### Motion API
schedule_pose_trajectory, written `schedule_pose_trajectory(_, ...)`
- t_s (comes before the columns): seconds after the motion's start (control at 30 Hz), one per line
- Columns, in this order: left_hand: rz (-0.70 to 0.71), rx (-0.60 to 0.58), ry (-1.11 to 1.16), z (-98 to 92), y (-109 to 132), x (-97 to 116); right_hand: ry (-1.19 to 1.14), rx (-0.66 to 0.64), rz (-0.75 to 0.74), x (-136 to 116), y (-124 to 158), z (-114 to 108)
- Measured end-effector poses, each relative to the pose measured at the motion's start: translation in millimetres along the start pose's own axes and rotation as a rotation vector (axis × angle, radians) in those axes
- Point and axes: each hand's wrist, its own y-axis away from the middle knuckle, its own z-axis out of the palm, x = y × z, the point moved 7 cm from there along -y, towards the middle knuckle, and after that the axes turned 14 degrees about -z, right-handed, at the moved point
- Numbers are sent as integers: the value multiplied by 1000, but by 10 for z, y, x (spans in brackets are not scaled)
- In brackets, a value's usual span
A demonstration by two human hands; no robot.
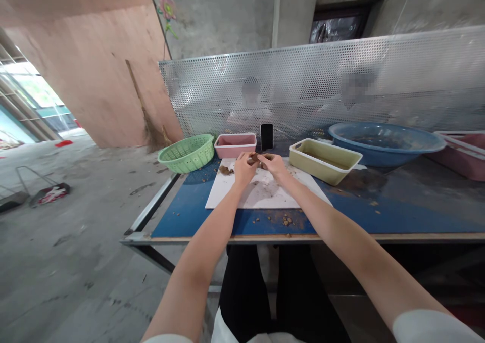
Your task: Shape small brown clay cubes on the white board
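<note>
My left hand [244, 168] and my right hand [274, 165] are close together over the far part of a white board [261, 199]. Both have their fingers closed around a small dark brown, clay-like piece [255, 157]. Fingers cover much of it, so its full shape is hidden. Left of my left hand, a brown lump [225, 170] rests on the board, with smaller bits beside it. Brown smears and crumbs are scattered over the board's surface.
Behind the board stand a pink bin [235, 151] and a propped phone [267, 136]. A green basket [186, 154] is at left; a yellow-green bin [326, 163] and large blue basin [386, 148] are at right. Brown crumbs [287, 220] lie near the table's front edge.
</note>
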Motion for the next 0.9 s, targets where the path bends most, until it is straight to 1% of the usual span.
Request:
schedule_pose_trajectory(0.23,14,-33,-31,29,-15,-19,25,-2,24,72,-3,-28)
schedule_pose_trajectory(0.4,45,-54,-15,58,-16,-29,77,9,35,121,-18,-63)
schedule_pose_trajectory(0.57,49,-79,-39,90,-9,-38,106,12,32,125,-36,-83)
schedule_pose_trajectory(0.7,35,-78,-48,92,-12,-46,97,13,25,91,-25,-77)
schedule_pose_trajectory(0.9,51,-37,-44,80,-16,-39,68,7,7,74,-9,-20)
